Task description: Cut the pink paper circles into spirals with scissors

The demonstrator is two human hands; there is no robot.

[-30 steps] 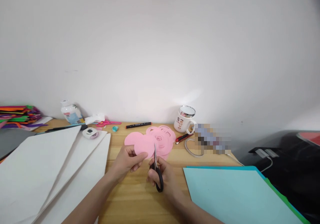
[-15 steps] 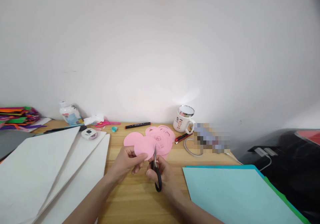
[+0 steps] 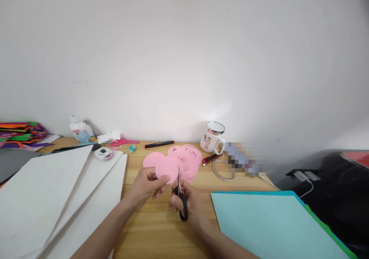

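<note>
My left hand (image 3: 148, 184) pinches a round pink paper disc (image 3: 166, 170) by its lower edge, thumb on top. Wrapped round the black handles of a pair of scissors (image 3: 179, 187) is my right hand (image 3: 187, 201). The blades point away from me and lie at the disc's right edge; I cannot tell how far they are apart. Just beyond, a pile of pink paper pieces (image 3: 191, 166), some with cut-outs, lies on the wooden table. Another pink circle (image 3: 152, 159) lies behind the held disc, partly covered by it.
White sheets (image 3: 95, 197) lie at left, light blue paper (image 3: 268, 220) at right. Along the wall stand a white bottle (image 3: 82, 131) and a mug (image 3: 212, 139), with a black marker (image 3: 159, 144) and pink scissors (image 3: 125, 141) between. A cable (image 3: 223, 170) curls near the mug.
Almost nothing differs. The hands, disc and scissors keep nearly the same place, with the view shifted very slightly.
</note>
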